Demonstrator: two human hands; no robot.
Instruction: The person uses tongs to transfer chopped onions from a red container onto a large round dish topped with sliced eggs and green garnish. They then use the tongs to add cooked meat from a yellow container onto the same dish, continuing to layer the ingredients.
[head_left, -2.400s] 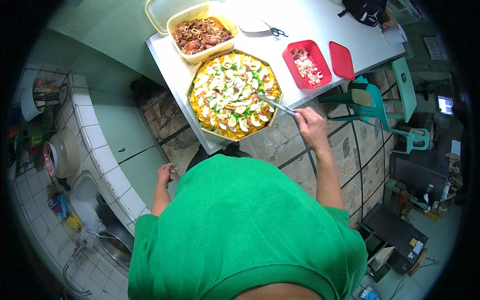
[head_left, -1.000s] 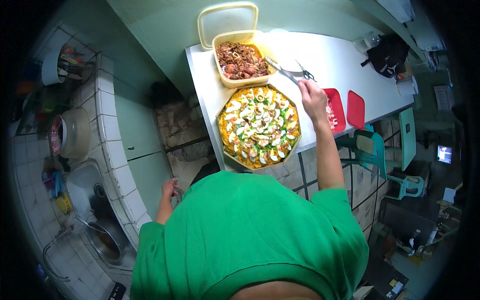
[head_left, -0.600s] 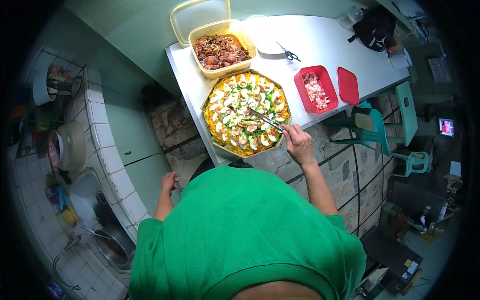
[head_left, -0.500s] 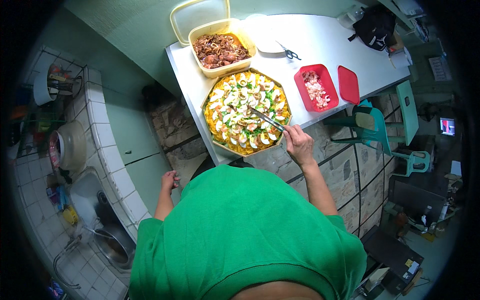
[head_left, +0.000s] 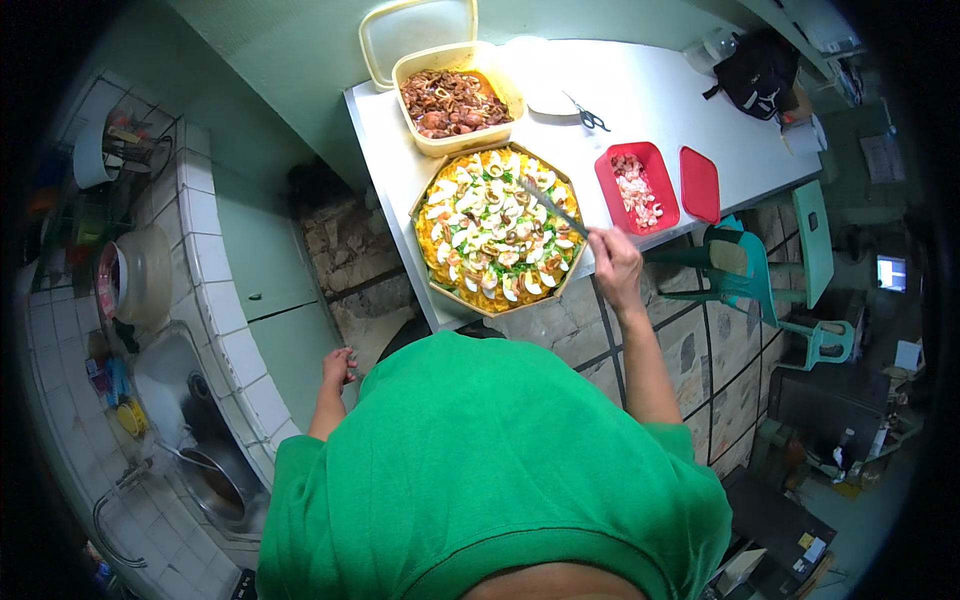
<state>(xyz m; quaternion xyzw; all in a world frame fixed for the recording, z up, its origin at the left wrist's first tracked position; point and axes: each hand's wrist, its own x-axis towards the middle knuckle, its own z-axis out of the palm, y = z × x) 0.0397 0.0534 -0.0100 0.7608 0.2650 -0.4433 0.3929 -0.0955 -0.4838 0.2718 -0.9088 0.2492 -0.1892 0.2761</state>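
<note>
In my right hand point(head_left: 615, 268), closed round the near end, is a pair of dark metal tongs point(head_left: 555, 208). Their tips reach over the upper part of a yellow dish point(head_left: 462, 262) topped with egg slices, green bits and pale pieces. It fills an octagonal tray point(head_left: 573, 283) at the table's near edge; whether the tips touch the food, I cannot tell. My left hand point(head_left: 340, 366) hangs low beside my body, fingers curled, with nothing visible in it. A red container point(head_left: 664, 165) of pinkish shrimp-like pieces point(head_left: 637, 192) stands right of the tray.
Behind the tray, a cream tub point(head_left: 428, 146) holds dark saucy meat pieces, its lid point(head_left: 374, 45) leaning behind. Scissors point(head_left: 592, 121), a white plate point(head_left: 545, 100) and a red lid point(head_left: 699, 185) lie on the white table point(head_left: 375, 160). Green chairs point(head_left: 745, 265) stand right; a sink point(head_left: 165, 375) is left.
My right hand and the tongs have moved slightly right and up, the tips shifting from the dish's middle toward its upper right. My left hand stays low. The whole view has shifted a little.
</note>
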